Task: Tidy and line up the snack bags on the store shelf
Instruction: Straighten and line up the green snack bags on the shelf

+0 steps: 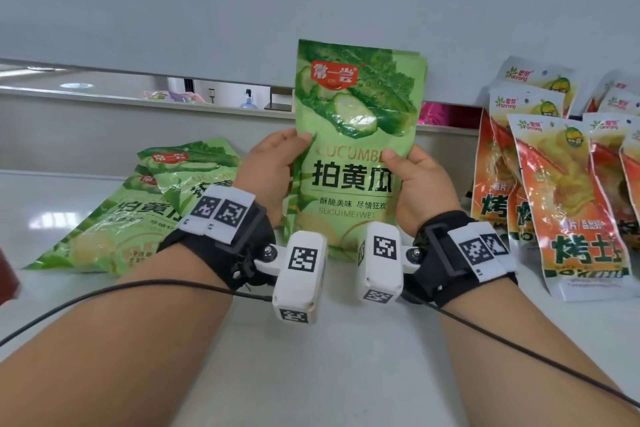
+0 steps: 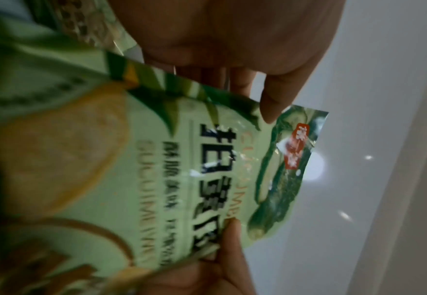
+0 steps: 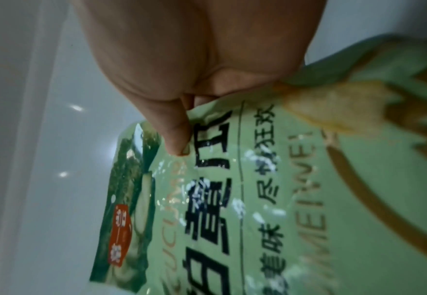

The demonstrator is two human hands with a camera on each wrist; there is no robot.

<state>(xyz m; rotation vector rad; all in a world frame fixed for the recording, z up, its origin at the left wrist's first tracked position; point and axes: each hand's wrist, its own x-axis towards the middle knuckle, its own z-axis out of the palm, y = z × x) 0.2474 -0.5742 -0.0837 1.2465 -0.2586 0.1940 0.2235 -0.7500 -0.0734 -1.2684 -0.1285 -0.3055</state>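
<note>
A green cucumber snack bag (image 1: 353,135) stands upright at the middle of the white shelf (image 1: 311,340), with at least one more bag of the same kind stacked behind it. My left hand (image 1: 273,166) grips its left edge, thumb on the front. My right hand (image 1: 415,180) grips its right edge the same way. The left wrist view shows the bag (image 2: 157,179) with a thumb on its front; the right wrist view shows the bag (image 3: 232,199) pinched under my right thumb. Two more green bags (image 1: 138,204) lie flat to the left.
Several orange snack bags (image 1: 568,198) lean in overlapping rows at the right. The shelf's pale back panel (image 1: 311,10) rises behind everything, with a gap through which another aisle shows. A dark red object (image 1: 7,274) sits at the far left edge.
</note>
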